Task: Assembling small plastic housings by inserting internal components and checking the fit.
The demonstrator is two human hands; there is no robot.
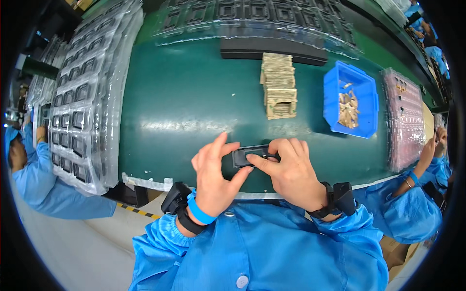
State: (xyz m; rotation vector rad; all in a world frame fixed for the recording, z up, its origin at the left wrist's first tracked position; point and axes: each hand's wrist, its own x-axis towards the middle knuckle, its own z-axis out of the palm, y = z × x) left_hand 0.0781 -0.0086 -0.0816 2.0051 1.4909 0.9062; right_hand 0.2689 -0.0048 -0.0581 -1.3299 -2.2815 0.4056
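Observation:
A small black rectangular part (239, 157) with a recessed centre lies at the near edge of the green table, directly before me. My right hand (295, 169) is closed round its right end, the thumb pressed on its upper face and the fingers curled over the far side. Round the left end, my left hand (212, 166) is open, thumb and forefinger spread apart. The left thumb tip reaches the part's near edge; whether it presses there I cannot tell. Part of the black piece is hidden beneath the right fingers.
Beyond my hands stands a stack of tan frame-shaped pieces (279, 82). A blue bin (331, 104) holds tan scraps. Clear trays of black parts (90, 104) rise at left, others (252, 26) at the back over a black box (242, 50). Pink bubble wrap (405, 121) and co-workers flank the table.

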